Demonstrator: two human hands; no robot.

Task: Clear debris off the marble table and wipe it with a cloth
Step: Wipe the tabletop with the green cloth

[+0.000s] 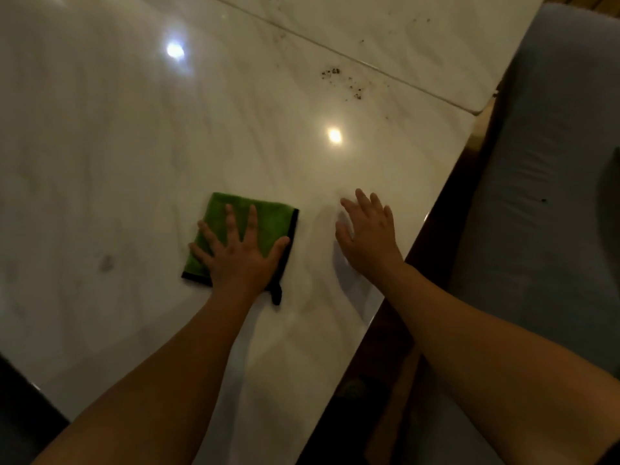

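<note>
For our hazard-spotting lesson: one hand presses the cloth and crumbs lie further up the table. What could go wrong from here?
1. The crumbs lie beside the seam in the table; a wipe with the cloth could push them in.
2. They are near the edge by the blue seat; a sideways sweep may drop them there.

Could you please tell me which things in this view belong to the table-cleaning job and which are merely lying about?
Belongs to the job: marble table; green cloth, pressed flat by the left hand; scattered crumbs farther along the table; open right hand.

Just nearby: grey cushioned seat beside the table.
</note>
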